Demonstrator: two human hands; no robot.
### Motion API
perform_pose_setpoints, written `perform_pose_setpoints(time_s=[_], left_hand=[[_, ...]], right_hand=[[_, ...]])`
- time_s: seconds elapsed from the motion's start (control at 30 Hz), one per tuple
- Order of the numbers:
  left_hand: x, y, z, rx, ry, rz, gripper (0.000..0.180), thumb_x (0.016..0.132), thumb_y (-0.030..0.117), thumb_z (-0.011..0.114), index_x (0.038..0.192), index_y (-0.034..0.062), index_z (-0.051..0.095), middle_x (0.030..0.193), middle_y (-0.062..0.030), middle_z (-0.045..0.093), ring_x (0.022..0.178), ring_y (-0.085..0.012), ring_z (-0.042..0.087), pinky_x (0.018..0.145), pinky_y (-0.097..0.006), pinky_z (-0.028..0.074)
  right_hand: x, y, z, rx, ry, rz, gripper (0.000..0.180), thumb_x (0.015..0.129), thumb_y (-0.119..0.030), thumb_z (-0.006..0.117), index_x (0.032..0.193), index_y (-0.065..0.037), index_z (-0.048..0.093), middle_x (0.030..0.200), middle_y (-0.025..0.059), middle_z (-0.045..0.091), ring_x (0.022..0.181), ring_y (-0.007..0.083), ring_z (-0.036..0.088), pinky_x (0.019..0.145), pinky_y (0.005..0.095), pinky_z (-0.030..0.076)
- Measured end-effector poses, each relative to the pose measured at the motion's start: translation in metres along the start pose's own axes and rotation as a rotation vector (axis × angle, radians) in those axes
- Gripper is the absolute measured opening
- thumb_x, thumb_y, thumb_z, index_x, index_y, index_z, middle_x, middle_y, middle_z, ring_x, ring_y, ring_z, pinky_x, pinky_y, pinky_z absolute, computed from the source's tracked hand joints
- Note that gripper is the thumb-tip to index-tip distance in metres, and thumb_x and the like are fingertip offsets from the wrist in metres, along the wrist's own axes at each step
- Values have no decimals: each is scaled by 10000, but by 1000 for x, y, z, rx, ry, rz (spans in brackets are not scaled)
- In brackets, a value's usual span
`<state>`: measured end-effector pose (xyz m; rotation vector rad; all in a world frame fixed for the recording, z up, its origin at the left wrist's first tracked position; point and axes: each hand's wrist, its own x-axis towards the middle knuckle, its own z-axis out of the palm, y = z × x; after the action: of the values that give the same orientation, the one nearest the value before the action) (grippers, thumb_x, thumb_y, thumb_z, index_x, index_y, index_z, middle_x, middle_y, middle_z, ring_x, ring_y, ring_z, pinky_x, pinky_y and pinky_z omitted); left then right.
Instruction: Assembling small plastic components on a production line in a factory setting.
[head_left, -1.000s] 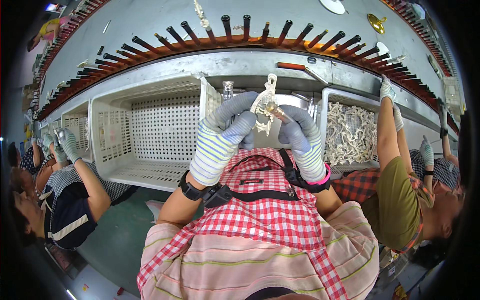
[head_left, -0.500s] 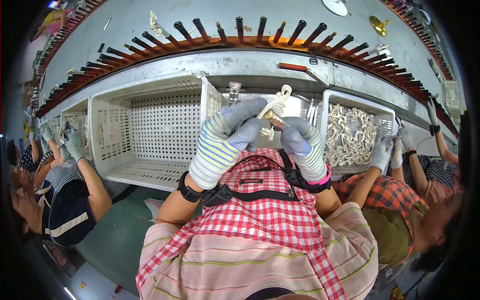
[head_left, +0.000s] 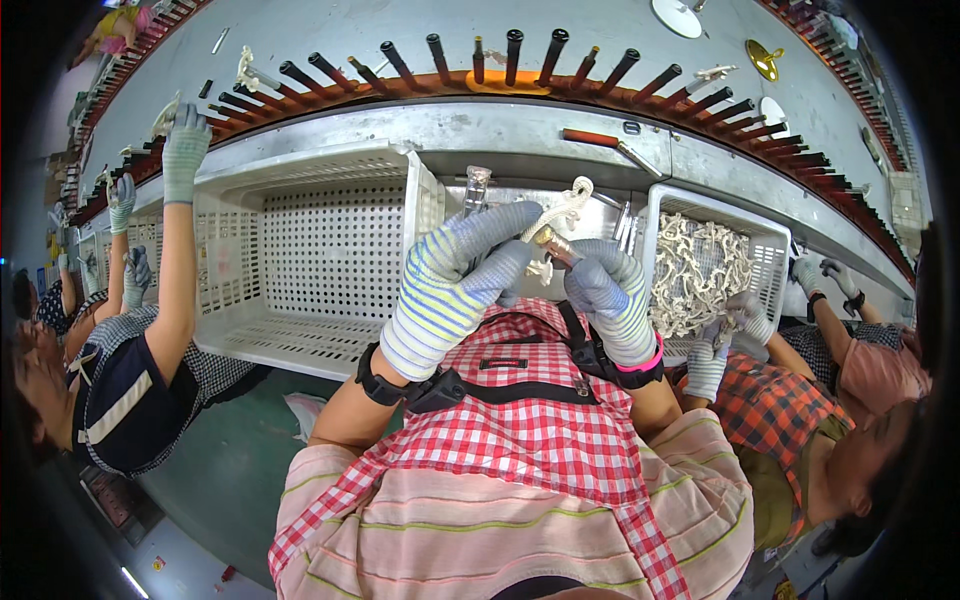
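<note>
Between my gloved hands is a white braided cord (head_left: pixel 568 207) with a looped upper end; its frayed lower end hangs beneath. My left hand (head_left: pixel 450 285), in a striped glove with grey fingertips, pinches this cord between thumb and fingers. In my right hand (head_left: pixel 610 295), closed fingers grip a short tube (head_left: pixel 557 246) with a brass-coloured end, held against the cord. Fingers partly hide where the two meet. Just beyond my left fingers a clear glass tube (head_left: pixel 476 188) stands in a metal tray.
An empty-looking white perforated crate (head_left: pixel 330 160) is at left. A white basket (head_left: pixel 770 235) of cord pieces is at right. Ahead, black and brass-tipped upright rods (head_left: pixel 515 58) line a conveyor. A red-handled tool (head_left: pixel 590 138) lies on the metal ledge. Co-workers sit on both sides.
My hands stay nearly in place, still holding the cord and tube. The rods have shifted left. A left co-worker has raised a hand to the line; the right co-worker's hands moved nearer the basket.
</note>
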<state>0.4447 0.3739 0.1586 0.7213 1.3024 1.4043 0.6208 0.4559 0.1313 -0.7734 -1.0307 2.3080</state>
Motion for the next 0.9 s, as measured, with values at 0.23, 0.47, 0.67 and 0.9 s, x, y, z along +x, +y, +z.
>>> perform_pose_setpoints(time_s=[0.23,0.47,0.67,0.9], left_hand=[[-5,-1,3,17,1,-20,298,858,95,600,1152,51,603,950,-41,621,650,-43,544,534,-174,458],[-2,1,3,141,-7,4,287,844,68,593,1127,26,614,1009,-104,634,818,-135,610,698,-249,490],[2,6,-1,317,-62,34,302,817,42,607,1118,13,613,986,-144,644,875,-187,618,761,-275,480],[8,5,0,337,-94,19,317,810,35,611,1126,16,608,1004,-142,635,881,-200,612,775,-279,473]], right_hand=[[-4,8,-5,-193,92,-47,402,832,-365,647,982,7,616,569,-6,493,464,50,382,425,201,280],[-2,8,-2,-214,107,-58,412,822,-381,655,965,4,619,575,0,504,475,46,400,430,197,299],[-4,13,-17,-95,27,14,300,868,-268,631,1055,-34,631,934,0,644,830,45,537,757,198,426],[4,11,-3,-119,131,-89,393,819,-374,657,960,-9,615,583,-8,491,486,48,384,445,199,280]])
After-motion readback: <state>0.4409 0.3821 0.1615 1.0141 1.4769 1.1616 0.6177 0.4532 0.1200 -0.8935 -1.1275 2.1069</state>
